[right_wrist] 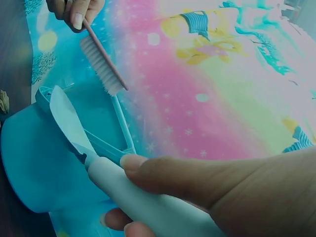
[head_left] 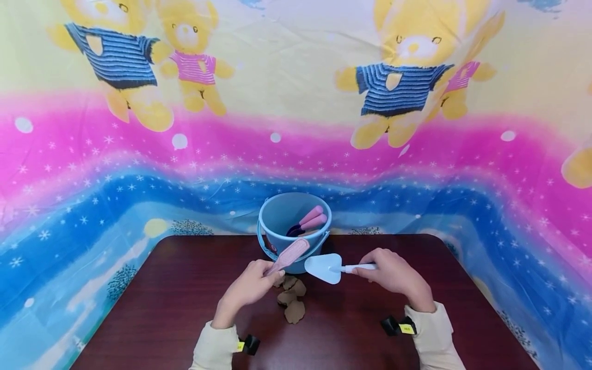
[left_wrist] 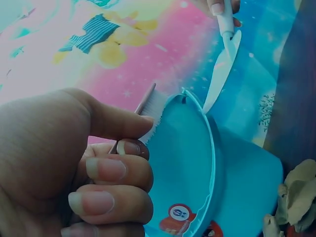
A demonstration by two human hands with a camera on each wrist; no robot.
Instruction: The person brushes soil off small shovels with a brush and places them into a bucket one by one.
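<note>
My left hand [head_left: 250,281] pinches the handle of a pink brush [head_left: 292,253] between thumb and fingers. White bristles of the brush [right_wrist: 101,64] show in both wrist views. In my right hand [head_left: 393,270] is a small pale-blue trowel [head_left: 324,268], held by its white handle [right_wrist: 138,197], its blade pointing left. Brush head and blade are both raised near the front of a blue bucket [head_left: 273,221]. Two pink-handled tools [head_left: 313,221] lean inside the bucket; their lower ends are partly hidden by its rim.
Several brown, flattish clay-like pieces [head_left: 294,311] lie on the dark wooden table [head_left: 185,288] in front of the bucket. Behind the table hangs a cloth [head_left: 287,128] printed with bears. Black wrist cameras sit on both sleeves [head_left: 427,329].
</note>
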